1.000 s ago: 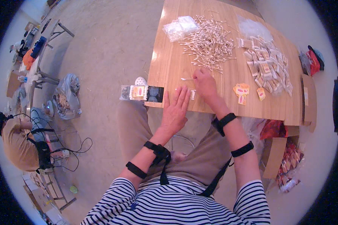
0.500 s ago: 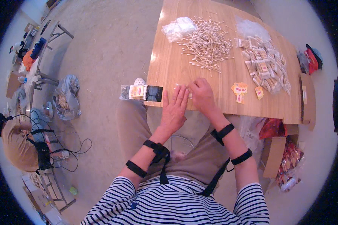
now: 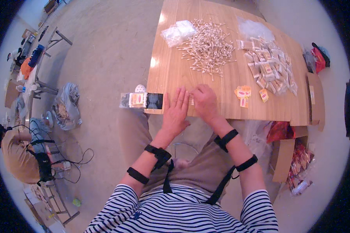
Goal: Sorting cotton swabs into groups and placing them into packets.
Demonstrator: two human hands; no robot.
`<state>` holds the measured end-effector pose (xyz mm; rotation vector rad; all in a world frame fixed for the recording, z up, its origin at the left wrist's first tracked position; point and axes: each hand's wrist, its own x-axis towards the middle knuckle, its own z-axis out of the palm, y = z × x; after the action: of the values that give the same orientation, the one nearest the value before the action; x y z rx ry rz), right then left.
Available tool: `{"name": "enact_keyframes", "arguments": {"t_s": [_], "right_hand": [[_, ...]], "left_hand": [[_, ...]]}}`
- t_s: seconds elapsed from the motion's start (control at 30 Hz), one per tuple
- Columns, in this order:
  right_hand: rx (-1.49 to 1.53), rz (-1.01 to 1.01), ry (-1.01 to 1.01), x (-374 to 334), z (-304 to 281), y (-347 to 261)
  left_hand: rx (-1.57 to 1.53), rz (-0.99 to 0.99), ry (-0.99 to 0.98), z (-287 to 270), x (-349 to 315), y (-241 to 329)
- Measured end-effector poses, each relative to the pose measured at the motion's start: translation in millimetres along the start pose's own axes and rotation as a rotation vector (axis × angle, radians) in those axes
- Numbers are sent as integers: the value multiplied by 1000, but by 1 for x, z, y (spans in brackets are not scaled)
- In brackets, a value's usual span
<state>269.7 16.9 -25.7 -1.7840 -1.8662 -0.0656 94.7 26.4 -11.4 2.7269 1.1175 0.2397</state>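
Note:
A small row of cotton swabs (image 3: pixel 191 99) lies near the table's front edge, between my two hands. My left hand (image 3: pixel 175 110) rests flat with its fingers stretched out, right beside that row. On the other side, my right hand (image 3: pixel 205 101) is closed, its fingers curled in at the swabs; what they pinch is hidden. To the left, a packed bundle of swabs with an orange-and-white label (image 3: pixel 138 100) lies by a black pad (image 3: pixel 155 101) at the table corner. Beyond my hands is a heap of loose cotton swabs (image 3: pixel 209 48).
Clear plastic bags (image 3: pixel 179 33) lie left of the heap. Filled swab packs (image 3: pixel 266 68) are piled at the right, with small printed cards (image 3: pixel 243 93) nearer me. Cardboard boxes (image 3: pixel 282 161) stand below the table's right side. Another person (image 3: pixel 21 157) sits at the far left.
The view has shifted slightly, so the table sits a little further left. My left fingers have drawn back a bit from the swabs, showing more of the row; my right hand stays curled.

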Motion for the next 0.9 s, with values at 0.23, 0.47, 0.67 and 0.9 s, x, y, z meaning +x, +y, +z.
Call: {"name": "enact_keyframes", "arguments": {"t_s": [0.23, 0.47, 0.67, 0.9], "right_hand": [[-221, 522, 96, 37, -14, 49], [-247, 461, -95, 31, -7, 61], [-311, 331, -157, 33, -9, 62], [-345, 265, -120, 32, -12, 66]], "left_hand": [[-45, -3, -5, -4, 0, 1], [-37, 14, 44, 3, -2, -1], [-17, 3, 37, 1, -1, -1], [-13, 1, 27, 1, -1, 0]]}}
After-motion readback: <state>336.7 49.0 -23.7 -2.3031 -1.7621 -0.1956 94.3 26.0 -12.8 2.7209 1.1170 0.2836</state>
